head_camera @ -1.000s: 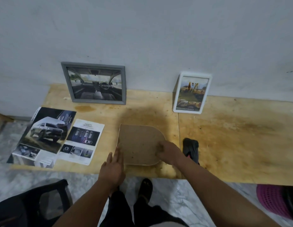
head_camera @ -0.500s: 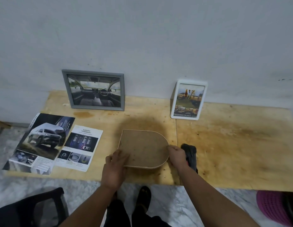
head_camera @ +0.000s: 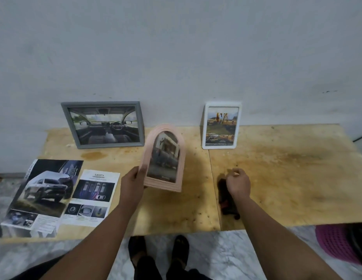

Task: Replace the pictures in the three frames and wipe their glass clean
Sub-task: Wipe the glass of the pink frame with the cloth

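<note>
Raised since half a second ago, the arched pink frame (head_camera: 163,158), which then lay face down on the plywood table (head_camera: 287,178), stands nearly upright with its glass toward the camera. Nearest the viewer, both forearms reach forward over the table edge. The left hand (head_camera: 132,183) grips the frame's lower left edge, thumb on the front face and fingers curled behind; the frame's bottom edge appears to sit just above the wood, though contact cannot be told. The right hand (head_camera: 237,183), earlier at the frame's right edge, has gone to the black cloth (head_camera: 226,201) lying well to the right of the left hand; its fingers curl down onto the cloth's far end, but whether they pinch it cannot be told. Left of the left hand lie two loose printed sheets: a white safety leaflet (head_camera: 91,198) just beside it, and a larger car brochure (head_camera: 44,197) beyond that, at the table's left end. Farther off, two more frames lean against the white wall (head_camera: 176,47): a grey landscape frame (head_camera: 104,125) showing a car interior, beyond and left of the left hand, and a white portrait frame (head_camera: 221,125) showing yellow vehicles, beyond the right hand.
</note>
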### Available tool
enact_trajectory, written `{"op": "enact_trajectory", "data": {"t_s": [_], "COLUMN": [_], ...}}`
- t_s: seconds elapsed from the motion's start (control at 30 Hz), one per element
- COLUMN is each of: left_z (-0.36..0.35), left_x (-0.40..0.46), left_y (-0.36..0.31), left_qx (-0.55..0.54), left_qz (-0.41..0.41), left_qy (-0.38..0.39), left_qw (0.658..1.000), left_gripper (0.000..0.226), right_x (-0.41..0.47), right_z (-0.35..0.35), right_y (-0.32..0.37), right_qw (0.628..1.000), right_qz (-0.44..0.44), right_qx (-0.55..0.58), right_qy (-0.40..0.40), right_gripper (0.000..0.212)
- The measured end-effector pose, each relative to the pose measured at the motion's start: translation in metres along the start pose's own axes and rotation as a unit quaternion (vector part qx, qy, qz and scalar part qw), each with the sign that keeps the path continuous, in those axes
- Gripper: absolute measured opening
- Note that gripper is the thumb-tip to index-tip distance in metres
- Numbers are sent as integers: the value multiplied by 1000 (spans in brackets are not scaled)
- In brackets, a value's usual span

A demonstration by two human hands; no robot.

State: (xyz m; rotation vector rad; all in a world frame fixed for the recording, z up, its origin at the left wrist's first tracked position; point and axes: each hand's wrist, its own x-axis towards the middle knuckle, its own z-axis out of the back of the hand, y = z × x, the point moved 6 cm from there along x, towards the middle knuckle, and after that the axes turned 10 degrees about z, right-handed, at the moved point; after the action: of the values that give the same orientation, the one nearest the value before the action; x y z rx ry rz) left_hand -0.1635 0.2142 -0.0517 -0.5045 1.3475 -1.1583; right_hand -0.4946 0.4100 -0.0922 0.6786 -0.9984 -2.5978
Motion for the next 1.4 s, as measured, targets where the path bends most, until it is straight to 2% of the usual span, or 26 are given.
{"op": "enact_trajectory", "data": {"t_s": [0.07, 0.13, 0.17, 0.23, 0.37, 0.43, 0.5, 0.6, 0.73, 0.87, 0.97, 1.07, 1.17, 1.27, 1.4], "left_z": [-9, -16, -17, -21, -27, -27, -27, -26, -27, -22, -18, -14, -10, -10, -11], "left_x": [-4, -5, -7, -6, -4, -3, -1, 2, -1, -8, -12, -12, -5, 0, 16], "left_y": [21, 46, 56, 75, 97, 105, 109, 107, 98, 91, 87, 93, 110, 111, 109], "left_qx": [-135, -198, -209, -215, -209, -156, -79, 64, 96, 125, 154, 203, 327, 419, 487], "left_qz": [130, 218, 241, 278, 307, 299, 281, 230, 192, 162, 119, 93, 54, -15, -83], "left_qy": [26, 39, 40, 37, 15, 10, 2, 1, 21, 38, 66, 82, 66, 40, 39], "left_qw": [982, 955, 947, 935, 928, 941, 957, 971, 976, 978, 979, 971, 941, 907, 869], "left_gripper": [26, 28, 28, 23, 22, 25, 30, 39, 38, 33, 34, 46, 72, 75, 91], "right_x": [-2, -5, -8, -11, -10, -11, -14, -32, -53, -67, -77, -85, -89, -99, -112], "right_z": [5, -2, -6, -10, -16, -17, -14, -15, -27, -47, -57, -62, -75, -88, -104], "right_y": [-33, -58, -66, -71, -65, -66, -69, -61, -44, -23, -4, 12, 10, 5, 9], "right_qw": [997, 992, 992, 993, 995, 989, 969, 912, 831, 774, 767, 764, 776, 783, 814], "right_qz": [-44, -72, -67, -45, -36, -78, -124, -195, -270, -297, -275, -249, -251, -274, -231], "right_qx": [-68, -85, -81, -77, -11, 86, 194, 345, 460, 525, 534, 534, 511, 480, 426], "right_qy": [16, 60, 72, 73, 88, 90, 87, 104, 157, 191, 225, 264, 272, 285, 320], "right_gripper": [55, 85, 92, 84, 30, 10, 13, 19, 36, 33, 33, 28, 37, 42, 37]}}
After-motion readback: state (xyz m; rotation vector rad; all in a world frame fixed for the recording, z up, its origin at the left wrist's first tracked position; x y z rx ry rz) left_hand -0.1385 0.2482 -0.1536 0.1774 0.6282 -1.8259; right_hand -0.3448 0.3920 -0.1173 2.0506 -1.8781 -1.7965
